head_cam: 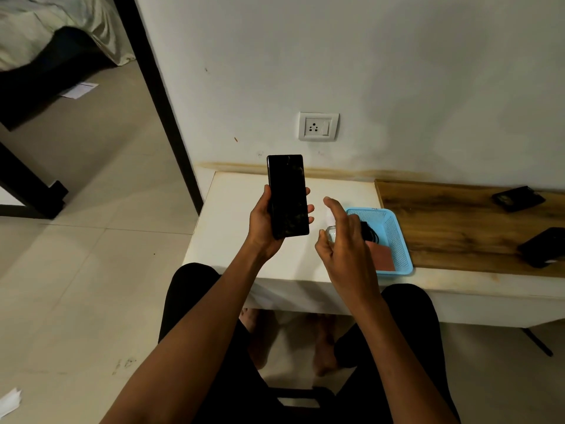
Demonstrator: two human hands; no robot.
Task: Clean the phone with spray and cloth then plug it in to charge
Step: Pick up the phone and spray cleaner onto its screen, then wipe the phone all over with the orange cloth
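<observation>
Head view shows my left hand (263,228) wrapped round the phone (287,195) above the white table (244,249), a thin, hard, slippery thing best held by its edges, while my right hand (345,240) curls round a small clear spray bottle (330,232).

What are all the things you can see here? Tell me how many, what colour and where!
phone: 1, black, held up in the left hand
spray bottle: 1, clear, mostly hidden in the right hand
basket: 1, blue, on the white table
cable: 1, black, in the basket
cloth: 1, pinkish, in the basket
socket: 1, white, on the wall
dark items: 2, black, on the wooden top
table: 1, white, by the wall
left hand: 1, grips phone
right hand: 1, holds bottle
</observation>
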